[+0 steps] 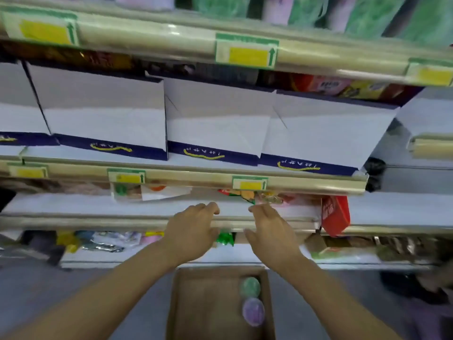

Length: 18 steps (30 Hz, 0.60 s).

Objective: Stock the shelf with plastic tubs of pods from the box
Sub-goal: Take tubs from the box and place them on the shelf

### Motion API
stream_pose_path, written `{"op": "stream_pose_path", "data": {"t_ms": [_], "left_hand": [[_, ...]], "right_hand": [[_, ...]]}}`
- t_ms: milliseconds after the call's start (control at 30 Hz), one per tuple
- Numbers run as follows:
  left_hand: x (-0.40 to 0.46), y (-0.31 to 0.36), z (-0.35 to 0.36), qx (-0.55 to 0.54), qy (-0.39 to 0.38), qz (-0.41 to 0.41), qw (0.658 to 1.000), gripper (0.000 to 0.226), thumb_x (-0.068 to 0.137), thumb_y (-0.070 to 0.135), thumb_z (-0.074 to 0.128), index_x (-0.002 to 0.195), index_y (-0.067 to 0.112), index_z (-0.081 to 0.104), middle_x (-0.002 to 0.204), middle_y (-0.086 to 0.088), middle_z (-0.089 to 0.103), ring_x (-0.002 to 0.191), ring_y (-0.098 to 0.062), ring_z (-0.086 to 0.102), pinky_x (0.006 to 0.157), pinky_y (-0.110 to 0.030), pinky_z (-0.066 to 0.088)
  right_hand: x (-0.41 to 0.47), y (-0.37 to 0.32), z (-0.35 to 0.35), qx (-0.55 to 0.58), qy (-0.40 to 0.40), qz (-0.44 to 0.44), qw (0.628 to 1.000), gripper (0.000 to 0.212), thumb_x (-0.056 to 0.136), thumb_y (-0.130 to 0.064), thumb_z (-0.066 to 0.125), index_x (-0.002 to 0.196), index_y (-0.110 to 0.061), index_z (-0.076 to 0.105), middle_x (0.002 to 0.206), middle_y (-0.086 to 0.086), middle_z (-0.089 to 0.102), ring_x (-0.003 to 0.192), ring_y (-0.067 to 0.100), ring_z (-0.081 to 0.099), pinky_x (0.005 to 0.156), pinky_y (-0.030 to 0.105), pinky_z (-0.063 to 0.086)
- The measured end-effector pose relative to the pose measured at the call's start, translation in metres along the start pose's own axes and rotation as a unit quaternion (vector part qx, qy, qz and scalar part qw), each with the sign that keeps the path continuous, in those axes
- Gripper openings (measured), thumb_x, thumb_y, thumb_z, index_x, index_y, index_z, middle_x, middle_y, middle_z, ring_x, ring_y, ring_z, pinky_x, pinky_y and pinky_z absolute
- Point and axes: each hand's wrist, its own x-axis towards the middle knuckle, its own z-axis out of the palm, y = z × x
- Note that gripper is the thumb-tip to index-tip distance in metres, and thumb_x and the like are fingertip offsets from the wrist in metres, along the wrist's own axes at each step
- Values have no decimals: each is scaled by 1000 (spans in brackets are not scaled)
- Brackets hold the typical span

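Observation:
A brown cardboard box [203, 303] stands on the floor below me, in front of the shelving. Inside it, along its right wall, lie a green tub [250, 287] and a purple tub [253, 311], seen from above. My left hand [191, 229] and my right hand [269, 231] are both raised in front of the shelf edge [122, 222], a small gap apart. Their fingers are loosely bent and hold nothing. The white shelf surface [73, 204] behind the hands is bare at the front.
White and navy cartons [105, 114] fill the shelf above. Green and pink packs [367, 15] sit on the top shelf. A red packet [335, 214] hangs at the right of the hands. Small packets [110, 241] lie on the lower shelf.

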Motion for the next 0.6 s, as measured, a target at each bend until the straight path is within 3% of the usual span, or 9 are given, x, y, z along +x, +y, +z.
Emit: {"op": "stream_pose_path", "data": {"t_ms": [133, 333, 467, 600], "left_hand": [[0, 13, 49, 0, -59, 0, 998, 36, 91, 34, 49, 125, 21, 45, 123, 1, 57, 114, -23, 53, 84, -35, 47], [0, 14, 119, -32, -115, -21, 993, 35, 89, 35, 51, 123, 28, 47, 123, 7, 57, 115, -17, 52, 87, -33, 46], [-4, 2, 167, -35, -174, -1, 984, 35, 81, 38, 39, 109, 21, 50, 109, -4, 63, 101, -26, 59, 78, -36, 49], [-3, -10, 208, -22, -195, 29, 980, 29, 88, 34, 46, 111, 18, 54, 110, -5, 65, 102, -25, 60, 78, -32, 47]], "right_hand": [[-28, 39, 36, 20, -41, 59, 997, 39, 91, -32, 52, 126, -18, 44, 127, 4, 47, 115, 25, 50, 86, 33, 43], [-61, 82, 90, 47, -86, 141, 985, 33, 91, -30, 49, 122, -18, 48, 122, 4, 53, 109, 25, 55, 86, 35, 48], [-81, 100, 124, 34, -138, 197, 970, 45, 92, -30, 49, 135, -20, 39, 127, 4, 50, 114, 23, 52, 90, 34, 45], [-96, 114, 163, 40, -159, 245, 955, 40, 95, -29, 47, 134, -23, 39, 127, 3, 52, 113, 22, 54, 91, 32, 46]]}}
